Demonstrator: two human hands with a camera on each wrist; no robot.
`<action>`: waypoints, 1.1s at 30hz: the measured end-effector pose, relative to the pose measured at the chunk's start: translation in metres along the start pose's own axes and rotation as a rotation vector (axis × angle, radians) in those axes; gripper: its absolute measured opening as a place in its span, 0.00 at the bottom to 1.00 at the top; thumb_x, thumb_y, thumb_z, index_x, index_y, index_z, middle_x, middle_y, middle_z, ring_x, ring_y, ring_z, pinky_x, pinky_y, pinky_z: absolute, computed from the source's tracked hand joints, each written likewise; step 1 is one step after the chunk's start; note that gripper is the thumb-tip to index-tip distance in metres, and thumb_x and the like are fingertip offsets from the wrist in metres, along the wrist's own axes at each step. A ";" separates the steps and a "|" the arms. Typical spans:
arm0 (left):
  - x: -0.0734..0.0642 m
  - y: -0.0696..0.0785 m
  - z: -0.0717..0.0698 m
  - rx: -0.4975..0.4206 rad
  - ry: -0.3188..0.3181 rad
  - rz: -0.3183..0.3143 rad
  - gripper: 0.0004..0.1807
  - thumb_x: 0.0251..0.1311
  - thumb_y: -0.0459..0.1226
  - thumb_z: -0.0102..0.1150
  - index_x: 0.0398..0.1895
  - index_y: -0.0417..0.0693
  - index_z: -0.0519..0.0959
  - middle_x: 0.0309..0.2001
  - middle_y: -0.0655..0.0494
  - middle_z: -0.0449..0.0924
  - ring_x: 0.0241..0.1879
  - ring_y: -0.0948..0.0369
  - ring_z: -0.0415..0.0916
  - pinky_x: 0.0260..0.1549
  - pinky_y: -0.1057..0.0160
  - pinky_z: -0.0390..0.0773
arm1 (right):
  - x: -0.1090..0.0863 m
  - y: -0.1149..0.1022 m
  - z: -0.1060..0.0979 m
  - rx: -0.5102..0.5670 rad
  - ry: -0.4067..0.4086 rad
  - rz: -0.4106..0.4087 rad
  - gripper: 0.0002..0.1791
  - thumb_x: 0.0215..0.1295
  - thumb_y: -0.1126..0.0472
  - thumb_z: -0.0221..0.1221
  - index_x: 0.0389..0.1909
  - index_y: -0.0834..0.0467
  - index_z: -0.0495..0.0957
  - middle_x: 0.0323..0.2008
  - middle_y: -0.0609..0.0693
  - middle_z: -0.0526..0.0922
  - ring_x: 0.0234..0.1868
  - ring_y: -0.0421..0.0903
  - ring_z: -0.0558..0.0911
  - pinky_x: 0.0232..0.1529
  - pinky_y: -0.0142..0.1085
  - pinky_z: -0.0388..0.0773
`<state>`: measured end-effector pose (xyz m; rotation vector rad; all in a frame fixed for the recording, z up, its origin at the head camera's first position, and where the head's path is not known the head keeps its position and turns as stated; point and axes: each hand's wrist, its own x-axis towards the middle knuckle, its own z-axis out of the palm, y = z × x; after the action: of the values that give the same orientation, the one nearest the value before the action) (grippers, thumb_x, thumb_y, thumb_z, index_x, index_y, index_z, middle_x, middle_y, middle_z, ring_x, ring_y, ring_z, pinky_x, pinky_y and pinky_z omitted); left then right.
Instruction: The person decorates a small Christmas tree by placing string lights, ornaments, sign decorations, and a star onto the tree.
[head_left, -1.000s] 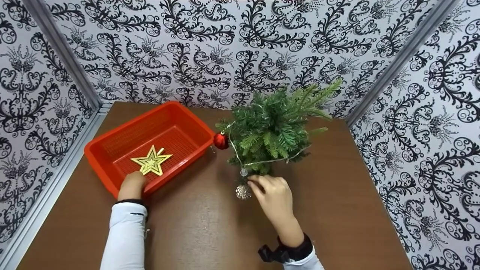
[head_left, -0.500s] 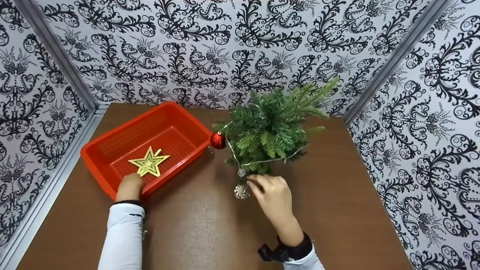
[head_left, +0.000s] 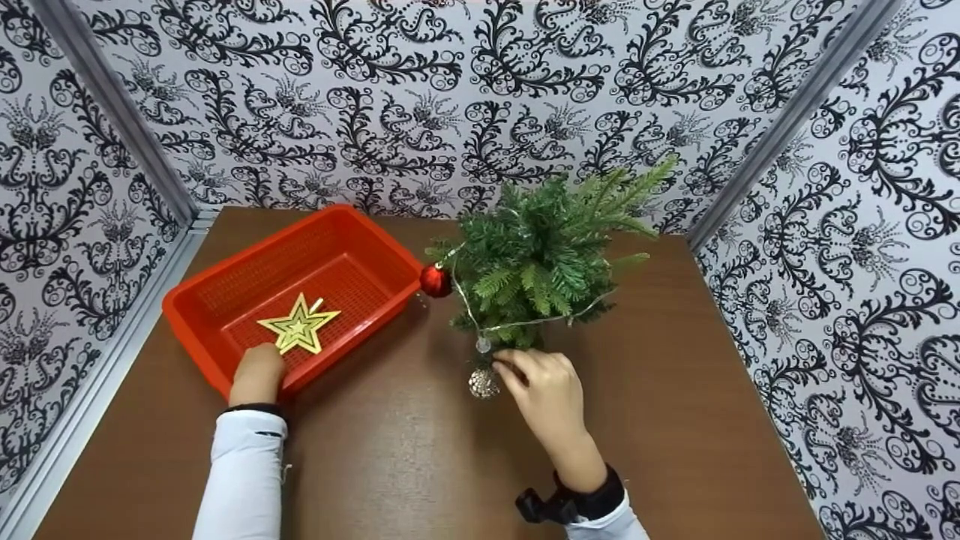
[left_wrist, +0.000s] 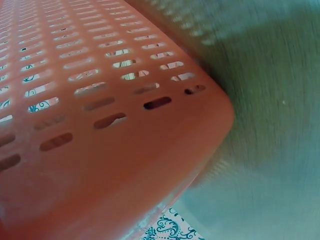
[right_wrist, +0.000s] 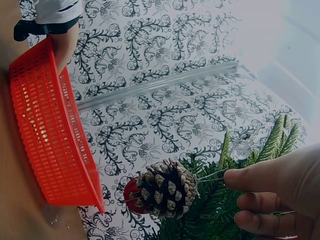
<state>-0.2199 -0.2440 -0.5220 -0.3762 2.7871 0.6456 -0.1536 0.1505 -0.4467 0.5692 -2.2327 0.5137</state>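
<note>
My right hand (head_left: 550, 390) pinches the thin string of a pine cone ornament (right_wrist: 167, 189) at the front of a small green Christmas tree (head_left: 551, 262). The cone hangs just beside the fingertips, below a clear bead on the tree's string. Over the near rim of a red plastic basket (head_left: 375, 328) reaches my left hand (head_left: 259, 373). Its fingers are hidden inside, close to a gold star ornament (head_left: 300, 324) whose lower tip the hand covers. Whether they hold the star cannot be seen. The left wrist view shows just the basket's slotted wall (left_wrist: 125, 145) and the table.
On the tree's left side hangs a red ball ornament (head_left: 436, 280), close to the basket's right corner. A silvery bead string (head_left: 525, 323) loops across the front branches. Patterned wall panels (head_left: 405, 97) enclose the brown table (head_left: 675, 405) at the back and sides.
The head view has shifted slightly. Both hands stay almost where they were, the right at the pine cone's string and the left in the basket.
</note>
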 end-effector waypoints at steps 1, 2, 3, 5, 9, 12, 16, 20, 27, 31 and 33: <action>0.001 0.000 0.000 0.003 0.005 0.001 0.12 0.54 0.21 0.43 0.35 0.21 0.77 0.38 0.25 0.78 0.38 0.40 0.78 0.35 0.50 0.80 | 0.000 0.000 0.000 0.000 0.001 -0.001 0.09 0.48 0.57 0.73 0.30 0.51 0.85 0.25 0.43 0.86 0.25 0.41 0.83 0.32 0.37 0.78; 0.001 0.000 0.000 0.005 0.010 0.002 0.12 0.54 0.21 0.43 0.35 0.21 0.77 0.38 0.25 0.78 0.38 0.40 0.78 0.35 0.49 0.80 | 0.000 0.001 0.000 -0.001 0.002 -0.002 0.08 0.48 0.57 0.73 0.30 0.51 0.85 0.24 0.43 0.86 0.25 0.41 0.83 0.32 0.37 0.77; 0.002 0.000 0.000 0.007 0.014 0.002 0.12 0.54 0.22 0.44 0.35 0.21 0.77 0.39 0.25 0.78 0.38 0.39 0.78 0.35 0.49 0.81 | 0.000 0.001 0.000 -0.002 0.003 -0.003 0.09 0.47 0.57 0.73 0.30 0.51 0.85 0.24 0.43 0.86 0.25 0.41 0.83 0.32 0.37 0.77; 0.002 0.000 -0.001 -0.002 0.030 -0.009 0.11 0.53 0.23 0.47 0.36 0.21 0.77 0.39 0.25 0.78 0.38 0.39 0.78 0.34 0.48 0.81 | 0.000 0.001 0.000 -0.004 0.006 -0.006 0.09 0.47 0.57 0.73 0.30 0.51 0.85 0.24 0.43 0.86 0.24 0.41 0.83 0.32 0.37 0.77; 0.001 0.003 -0.006 -0.028 0.083 0.002 0.09 0.53 0.26 0.53 0.33 0.24 0.79 0.38 0.26 0.78 0.36 0.38 0.78 0.33 0.46 0.80 | 0.000 0.002 0.000 -0.003 0.012 -0.010 0.09 0.47 0.57 0.73 0.29 0.51 0.85 0.24 0.43 0.86 0.24 0.41 0.82 0.31 0.37 0.77; -0.005 0.007 -0.011 -0.063 0.120 0.021 0.09 0.58 0.29 0.54 0.27 0.29 0.80 0.32 0.32 0.79 0.30 0.43 0.77 0.28 0.49 0.78 | 0.000 0.002 0.000 -0.002 0.013 -0.012 0.09 0.46 0.57 0.73 0.29 0.52 0.85 0.24 0.43 0.86 0.24 0.41 0.82 0.31 0.37 0.77; -0.017 0.015 -0.021 -0.123 0.193 0.070 0.10 0.60 0.30 0.56 0.24 0.34 0.82 0.22 0.45 0.77 0.24 0.52 0.73 0.22 0.59 0.71 | 0.000 0.002 0.000 -0.004 0.009 -0.014 0.09 0.46 0.57 0.73 0.29 0.52 0.85 0.24 0.43 0.86 0.25 0.41 0.82 0.31 0.37 0.77; -0.027 0.028 -0.033 -0.187 0.305 0.143 0.08 0.58 0.30 0.55 0.29 0.34 0.83 0.25 0.44 0.79 0.27 0.49 0.73 0.27 0.57 0.73 | 0.000 0.002 0.000 -0.007 0.009 -0.015 0.09 0.46 0.57 0.73 0.29 0.52 0.85 0.24 0.43 0.86 0.24 0.41 0.82 0.30 0.37 0.77; -0.043 0.055 -0.050 -0.311 0.416 0.198 0.14 0.64 0.34 0.56 0.47 0.34 0.82 0.49 0.33 0.81 0.52 0.39 0.76 0.55 0.41 0.72 | 0.000 0.003 0.001 -0.007 0.028 -0.025 0.09 0.46 0.57 0.74 0.29 0.52 0.85 0.23 0.43 0.85 0.23 0.41 0.82 0.30 0.37 0.77; -0.053 0.069 -0.054 -0.362 0.480 0.252 0.13 0.63 0.34 0.59 0.47 0.36 0.83 0.50 0.34 0.80 0.52 0.41 0.77 0.53 0.44 0.75 | 0.000 0.003 0.001 -0.002 0.038 -0.030 0.09 0.46 0.58 0.74 0.29 0.52 0.85 0.22 0.43 0.85 0.23 0.41 0.81 0.31 0.37 0.77; -0.059 0.076 -0.055 -0.363 0.514 0.290 0.12 0.63 0.34 0.60 0.46 0.36 0.83 0.49 0.35 0.81 0.51 0.42 0.77 0.52 0.45 0.76 | -0.001 0.003 0.001 -0.002 0.039 -0.031 0.09 0.46 0.58 0.74 0.29 0.52 0.85 0.22 0.43 0.85 0.23 0.41 0.81 0.31 0.37 0.77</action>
<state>-0.1984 -0.1924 -0.4264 -0.2281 3.2387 1.2946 -0.1556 0.1528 -0.4485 0.5869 -2.1836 0.5022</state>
